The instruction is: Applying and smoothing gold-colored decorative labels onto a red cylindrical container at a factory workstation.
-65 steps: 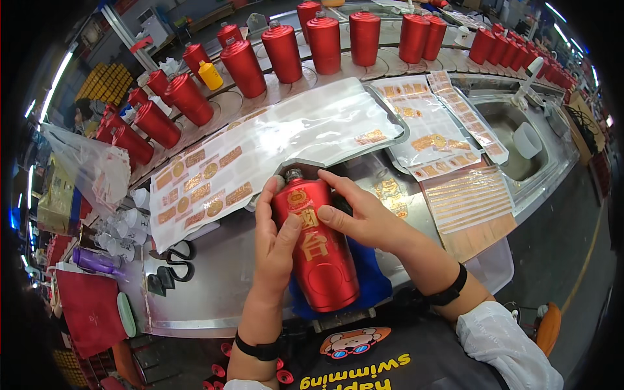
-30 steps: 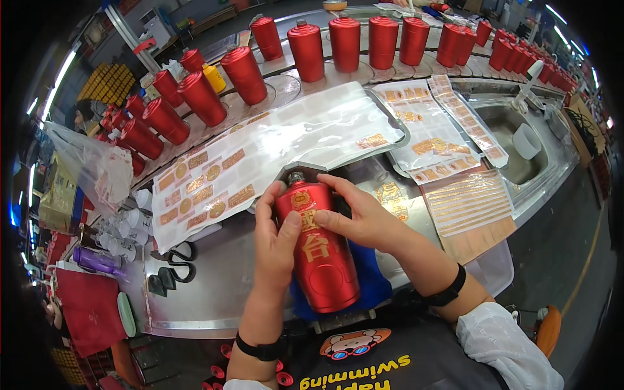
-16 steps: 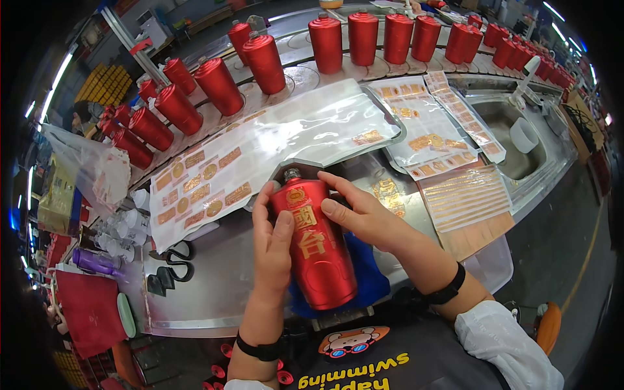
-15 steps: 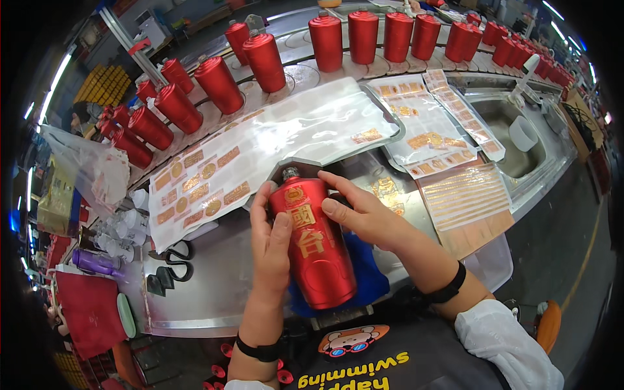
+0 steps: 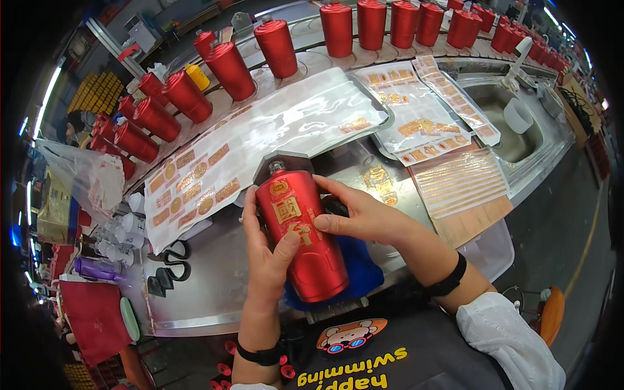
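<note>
I count one red bottle (image 5: 302,244) between my two hands, at least sixteen more red bottles (image 5: 278,47) along the curved conveyor, one yellow bottle (image 5: 198,77), four sticker sheets (image 5: 253,143) and one pair of black scissors (image 5: 170,255).

Red matte metal bottle (image 5: 304,244), gold emblems, lying on blue cloth (image 5: 364,276); left hand (image 5: 268,260) and right hand (image 5: 364,218) clasping it. Clear sheets of gold stickers (image 5: 260,149) beyond; row of red bottles (image 5: 273,45) behind.
</note>
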